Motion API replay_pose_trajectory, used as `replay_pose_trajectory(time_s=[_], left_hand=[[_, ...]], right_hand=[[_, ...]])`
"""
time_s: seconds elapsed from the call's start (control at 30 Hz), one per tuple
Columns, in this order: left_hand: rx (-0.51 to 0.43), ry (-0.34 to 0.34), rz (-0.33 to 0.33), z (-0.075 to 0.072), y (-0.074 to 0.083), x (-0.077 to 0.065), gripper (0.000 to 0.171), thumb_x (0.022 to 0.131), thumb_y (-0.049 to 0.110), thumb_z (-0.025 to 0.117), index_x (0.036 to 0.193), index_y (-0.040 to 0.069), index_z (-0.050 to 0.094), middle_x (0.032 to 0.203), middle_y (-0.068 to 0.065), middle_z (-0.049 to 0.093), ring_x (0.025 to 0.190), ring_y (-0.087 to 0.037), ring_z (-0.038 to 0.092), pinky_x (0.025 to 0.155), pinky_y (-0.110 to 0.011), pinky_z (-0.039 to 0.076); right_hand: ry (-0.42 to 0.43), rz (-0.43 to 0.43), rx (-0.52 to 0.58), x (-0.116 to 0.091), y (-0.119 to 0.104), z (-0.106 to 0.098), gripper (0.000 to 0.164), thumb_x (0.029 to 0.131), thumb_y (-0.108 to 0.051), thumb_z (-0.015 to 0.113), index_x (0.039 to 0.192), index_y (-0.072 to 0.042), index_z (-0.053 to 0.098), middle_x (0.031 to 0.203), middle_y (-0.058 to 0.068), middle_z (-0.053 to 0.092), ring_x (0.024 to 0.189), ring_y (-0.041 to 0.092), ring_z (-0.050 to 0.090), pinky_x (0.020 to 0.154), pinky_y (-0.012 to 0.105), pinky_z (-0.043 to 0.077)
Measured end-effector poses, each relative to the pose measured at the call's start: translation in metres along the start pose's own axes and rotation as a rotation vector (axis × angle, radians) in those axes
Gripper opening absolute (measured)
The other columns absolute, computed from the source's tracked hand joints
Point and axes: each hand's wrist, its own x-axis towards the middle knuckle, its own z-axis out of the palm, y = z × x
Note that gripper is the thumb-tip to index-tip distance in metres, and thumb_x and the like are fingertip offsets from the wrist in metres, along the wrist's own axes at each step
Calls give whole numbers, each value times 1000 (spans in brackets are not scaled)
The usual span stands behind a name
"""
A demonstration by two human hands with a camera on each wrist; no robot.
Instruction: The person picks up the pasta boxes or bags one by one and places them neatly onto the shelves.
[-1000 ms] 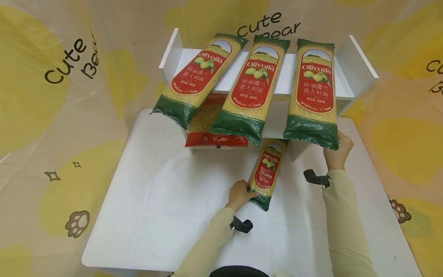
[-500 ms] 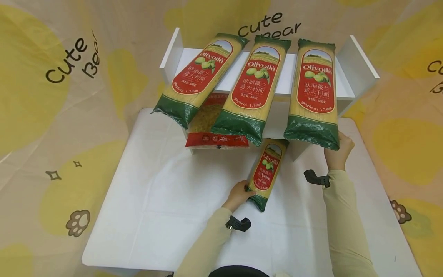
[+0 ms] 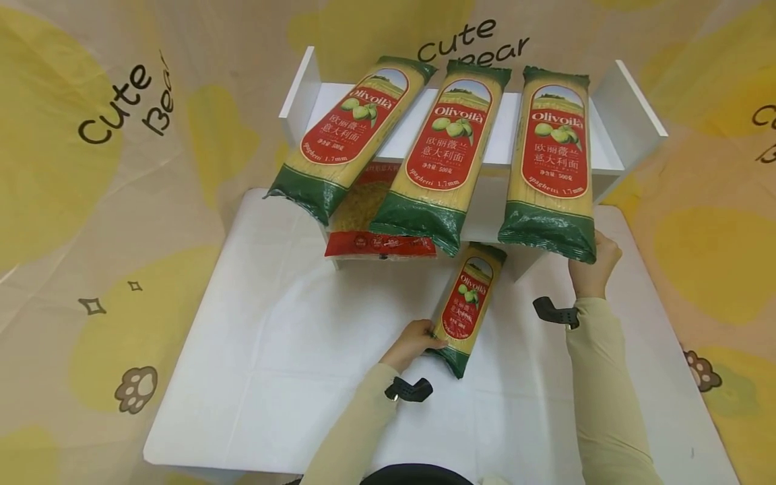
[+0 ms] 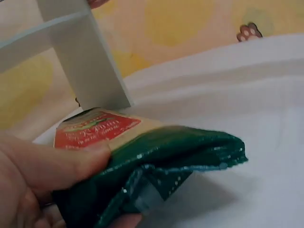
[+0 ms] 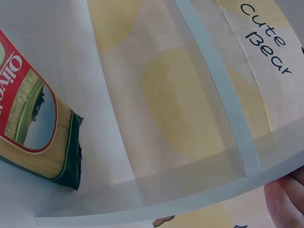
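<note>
My left hand (image 3: 412, 343) pinches the near green end of a spaghetti pack (image 3: 463, 306), thumb on top. In the left wrist view, that end of the pack (image 4: 190, 147) is raised off the white table, with a shadow beneath. Its far end lies under the white shelf (image 3: 627, 111). My right hand (image 3: 597, 269) holds the shelf's right side panel low down, partly hidden behind a pack above. In the right wrist view, fingertips (image 5: 285, 202) touch the panel's edge, and the far end of a spaghetti pack (image 5: 42, 128) shows inside.
Three more spaghetti packs, a left one (image 3: 358, 135), a middle one (image 3: 445, 148) and a right one (image 3: 548, 155), lie on the top board and overhang its front. Below, a red pasta bag (image 3: 382, 246) sticks out from the middle level. A patterned cloth (image 3: 151, 236) hangs behind.
My left hand has drawn the lower spaghetti pack slightly toward me and to the left. The right hand stays at the shelf's side.
</note>
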Motion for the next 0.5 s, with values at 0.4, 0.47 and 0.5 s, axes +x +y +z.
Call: replay_pose_trajectory(time_s=[0.4,0.47,0.5], left_hand=[[-166,-36,-33,-5,-6,-9,27,80,5,72,100,-5,58,87,-5,57,81,-16,51,72,-28,46],[-180,-22,-68,-7,-5,-10,28,78,4,72,100,-5,58,88,-6,57,81,-18,51,73,-30,46],[-187,-22,-86,-7,-4,-10,29,77,5,73,101,-5,58,88,-6,57,82,-18,51,74,-30,46]], right_hand=[[-9,-9,13,2,-1,-1,35,92,-16,53,70,8,66,48,-23,37,52,5,31,50,24,22],[-5,-10,19,2,0,-1,35,92,-16,53,69,8,65,48,-23,37,51,5,30,50,24,22],[-5,-5,20,2,-1,-1,35,92,-16,53,69,8,65,48,-22,37,52,5,30,50,25,22]])
